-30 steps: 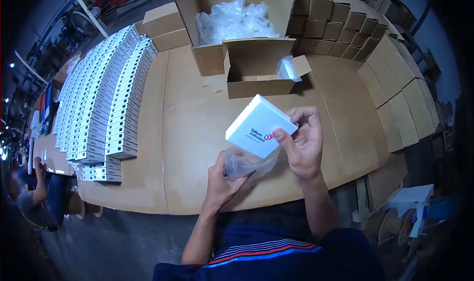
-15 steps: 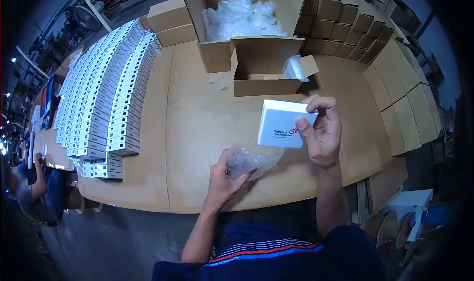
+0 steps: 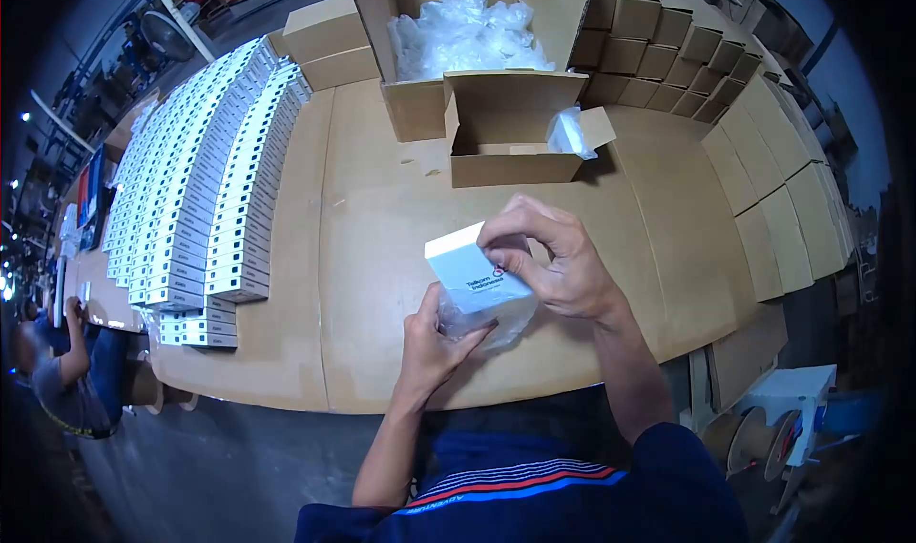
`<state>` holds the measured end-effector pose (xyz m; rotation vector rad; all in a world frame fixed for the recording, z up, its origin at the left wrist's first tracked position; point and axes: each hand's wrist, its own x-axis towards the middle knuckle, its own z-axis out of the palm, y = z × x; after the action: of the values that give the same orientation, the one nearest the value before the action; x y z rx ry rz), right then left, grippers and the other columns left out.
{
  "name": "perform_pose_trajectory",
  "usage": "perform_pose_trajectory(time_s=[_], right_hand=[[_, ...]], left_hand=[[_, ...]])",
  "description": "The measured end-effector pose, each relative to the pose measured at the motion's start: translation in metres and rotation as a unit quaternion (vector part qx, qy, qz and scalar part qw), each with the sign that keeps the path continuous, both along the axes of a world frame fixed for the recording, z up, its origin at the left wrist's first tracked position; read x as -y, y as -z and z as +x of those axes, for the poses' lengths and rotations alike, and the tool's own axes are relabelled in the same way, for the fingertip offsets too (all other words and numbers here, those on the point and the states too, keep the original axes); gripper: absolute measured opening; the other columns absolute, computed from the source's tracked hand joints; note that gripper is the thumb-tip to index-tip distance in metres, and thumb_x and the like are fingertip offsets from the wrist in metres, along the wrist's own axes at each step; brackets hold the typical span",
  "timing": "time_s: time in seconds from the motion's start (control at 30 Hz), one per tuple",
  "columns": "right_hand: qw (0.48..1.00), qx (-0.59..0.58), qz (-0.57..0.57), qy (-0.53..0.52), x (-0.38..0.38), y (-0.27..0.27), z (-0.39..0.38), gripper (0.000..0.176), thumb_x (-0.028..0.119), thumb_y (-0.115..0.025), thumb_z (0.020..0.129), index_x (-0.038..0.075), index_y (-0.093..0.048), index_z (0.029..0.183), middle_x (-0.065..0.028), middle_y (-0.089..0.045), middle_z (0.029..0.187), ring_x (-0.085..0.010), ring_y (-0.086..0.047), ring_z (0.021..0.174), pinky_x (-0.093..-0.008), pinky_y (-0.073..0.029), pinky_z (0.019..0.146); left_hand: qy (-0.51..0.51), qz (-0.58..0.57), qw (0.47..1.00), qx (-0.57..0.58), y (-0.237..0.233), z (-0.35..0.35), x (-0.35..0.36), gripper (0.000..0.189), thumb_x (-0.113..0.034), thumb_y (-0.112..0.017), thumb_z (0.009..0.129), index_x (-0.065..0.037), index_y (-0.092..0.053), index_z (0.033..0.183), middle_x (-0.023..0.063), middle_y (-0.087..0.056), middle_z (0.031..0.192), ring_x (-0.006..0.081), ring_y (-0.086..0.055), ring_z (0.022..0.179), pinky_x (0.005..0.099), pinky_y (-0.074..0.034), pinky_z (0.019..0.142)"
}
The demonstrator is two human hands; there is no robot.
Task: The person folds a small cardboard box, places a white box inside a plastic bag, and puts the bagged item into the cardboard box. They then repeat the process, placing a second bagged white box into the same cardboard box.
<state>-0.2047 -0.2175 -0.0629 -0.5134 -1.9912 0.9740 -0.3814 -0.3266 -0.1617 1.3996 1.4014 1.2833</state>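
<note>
Tilted over the near part of the table is a small white box (image 3: 468, 273) printed "Telkom Indonesia". My right hand (image 3: 563, 266) grips its upper right end between thumb and fingers. The box's lower end is at the mouth of a clear plastic bag (image 3: 506, 323), partly inside it. My left hand (image 3: 429, 341) is closed around the bag's left side, fingers behind and thumb in front. Beyond my hands an open brown carton (image 3: 515, 169) holds one white item in clear wrap (image 3: 571, 133) at its right end.
Tall rows of white boxes (image 3: 181, 190) stand on the left. A large carton (image 3: 415, 112) full of clear plastic bags (image 3: 468, 32) is at the back. Brown cartons (image 3: 658, 52) are stacked right. Another person (image 3: 72, 371) sits far left.
My right hand has brought the white box left and down, from beside the bag to its mouth, tilting it. My left hand has stayed in place with the bag.
</note>
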Motion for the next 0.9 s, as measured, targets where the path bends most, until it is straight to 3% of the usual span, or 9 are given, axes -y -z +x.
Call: perform_pose_trajectory(time_s=[0.1,0.2,0.23,0.33,0.43,0.53,0.57,0.7,0.9], right_hand=[[0.994,-0.046,-0.09,0.032,0.002,0.016,-0.005,0.019,0.006,-0.074,0.094,0.003,-0.063,0.109,-0.0052,-0.065,0.095,-0.0123,-0.061,0.084,-0.0303,-0.052,0.078],[0.989,-0.05,-0.106,0.093,0.004,0.025,-0.006,0.021,0.009,-0.075,0.094,0.002,-0.061,0.108,-0.0049,-0.065,0.096,-0.011,-0.061,0.085,-0.0302,-0.054,0.082],[0.985,-0.047,-0.13,0.105,0.004,0.03,-0.005,0.022,0.011,-0.075,0.094,0.002,-0.061,0.108,-0.0052,-0.065,0.096,-0.0111,-0.062,0.087,-0.0305,-0.055,0.085],[0.98,-0.028,-0.173,0.099,0.003,0.04,-0.002,0.023,0.013,-0.075,0.096,0.005,-0.058,0.11,-0.0008,-0.061,0.098,-0.0085,-0.058,0.093,-0.026,-0.049,0.085],[0.976,0.002,-0.187,0.113,0.007,0.049,0.0,0.023,0.011,-0.073,0.096,0.002,-0.06,0.111,-0.0072,-0.066,0.101,-0.0138,-0.066,0.098,-0.0318,-0.055,0.092],[0.925,-0.17,-0.32,0.112,0.018,0.072,0.007,0.026,0.011,-0.072,0.098,0.0,-0.058,0.116,-0.0079,-0.067,0.107,-0.0146,-0.065,0.103,-0.0303,-0.052,0.097],[0.909,-0.184,-0.357,0.112,0.025,0.072,0.011,0.029,0.009,-0.071,0.098,-0.002,-0.057,0.121,-0.0074,-0.067,0.112,-0.0129,-0.064,0.105,-0.0276,-0.051,0.097],[0.884,-0.197,-0.415,0.089,0.048,0.107,0.016,0.021,0.003,-0.068,0.099,-0.001,-0.063,0.119,-0.0047,-0.07,0.104,-0.007,-0.064,0.097,-0.0229,-0.051,0.089],[0.882,-0.218,-0.403,0.107,0.047,0.113,0.016,0.012,0.003,-0.067,0.1,-0.002,-0.066,0.112,-0.0031,-0.071,0.101,-0.0065,-0.064,0.094,-0.0218,-0.051,0.086]], left_hand=[[0.01,0.002,0.999,0.034,-0.001,-0.002,-0.001,0.057,-0.008,-0.089,0.078,0.003,-0.057,0.124,0.0186,-0.076,0.108,0.0242,-0.075,0.101,0.036,-0.06,0.087],[0.037,-0.021,0.991,0.127,-0.003,-0.003,-0.001,0.063,-0.007,-0.09,0.078,0.004,-0.056,0.13,0.0166,-0.072,0.116,0.0207,-0.07,0.108,0.0357,-0.056,0.094],[0.052,0.002,0.988,0.144,-0.005,-0.001,0.002,0.052,-0.012,-0.079,0.092,0.005,-0.055,0.135,0.0125,-0.068,0.121,0.017,-0.065,0.111,0.0334,-0.052,0.098],[0.035,-0.03,0.957,0.288,0.017,-0.004,0.0,0.039,-0.021,-0.061,0.106,0.005,-0.056,0.135,0.0093,-0.067,0.122,0.0146,-0.062,0.111,0.0311,-0.049,0.099],[0.013,-0.047,0.96,0.274,0.026,0.0,0.001,0.041,-0.027,-0.046,0.113,0.005,-0.057,0.136,0.0075,-0.067,0.122,0.0134,-0.061,0.11,0.0303,-0.049,0.098],[-0.021,-0.059,0.946,0.317,0.032,0.0,0.001,0.043,-0.029,-0.049,0.112,0.005,-0.056,0.137,0.0083,-0.067,0.122,0.0133,-0.061,0.111,0.031,-0.049,0.1],[-0.03,-0.05,0.946,0.32,0.032,-0.001,0.0,0.044,-0.029,-0.049,0.112,0.005,-0.056,0.138,0.0085,-0.067,0.122,0.0134,-0.061,0.112,0.031,-0.048,0.1],[-0.04,-0.025,0.952,0.302,0.032,0.0,-0.001,0.046,-0.03,-0.047,0.113,0.005,-0.055,0.14,0.009,-0.067,0.124,0.0144,-0.061,0.114,0.031,-0.048,0.101],[-0.015,-0.009,0.975,0.22,0.041,-0.009,-0.002,0.05,-0.033,-0.042,0.114,0.006,-0.054,0.143,0.0114,-0.066,0.13,0.0164,-0.06,0.119,0.0323,-0.046,0.105]])
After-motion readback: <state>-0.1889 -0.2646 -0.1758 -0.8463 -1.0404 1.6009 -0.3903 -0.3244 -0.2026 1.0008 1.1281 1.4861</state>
